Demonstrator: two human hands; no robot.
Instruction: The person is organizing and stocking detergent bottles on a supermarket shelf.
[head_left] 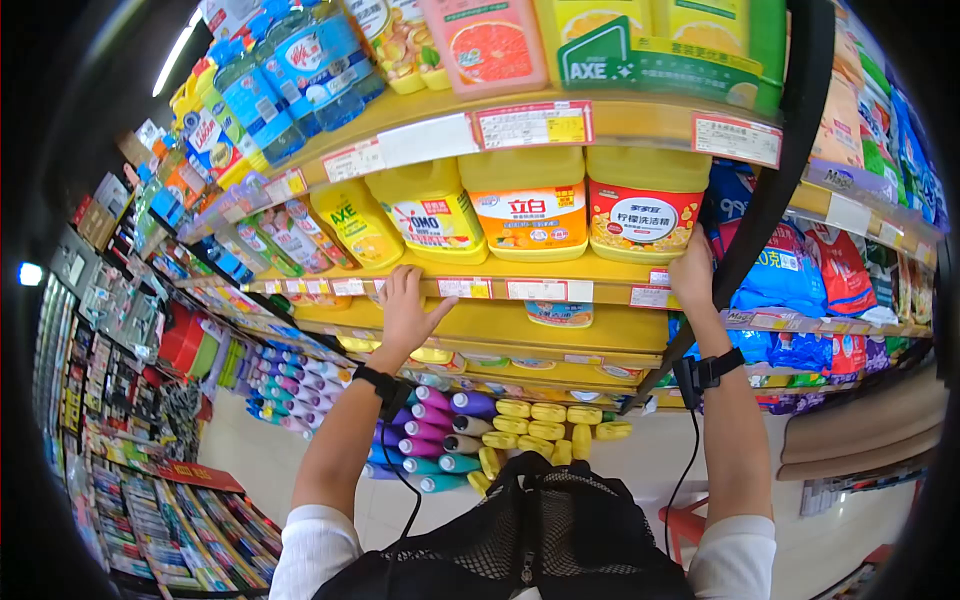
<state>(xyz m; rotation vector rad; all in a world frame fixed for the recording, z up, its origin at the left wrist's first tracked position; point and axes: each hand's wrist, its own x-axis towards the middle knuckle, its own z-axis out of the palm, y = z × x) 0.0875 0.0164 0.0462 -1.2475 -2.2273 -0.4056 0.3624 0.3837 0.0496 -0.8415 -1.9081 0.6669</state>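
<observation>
**Yellow shelf edge under both hands**

Yellow shelf edge (520,272) running across mid-scene, lined with price tags (535,290). Left hand (408,312) planted flat on that front lip, fingers spread apart, palm against the strip, clamped on nothing. Right hand (692,272) up at the right end of the same ledge, just beside the black upright post (775,170), touching the shelf edge below the red-labelled jug (642,215); fingers turned away, so cannot tell whether curled shut or loose. Black wrist bands on both forearms, cables trailing down toward the near black mesh bag (535,535). Standing on the shelf between the two hands: three big yellow detergent jugs, OMO jug (430,212) left, orange-labelled jug (527,208) centre, red-labelled one right. Above, blue bottles (300,65) on the upper shelf. Below and farther off, rows of purple, teal and yellow bottles (470,430) lying on low shelving. Blue and red bags (800,270) stacked far right.
</observation>
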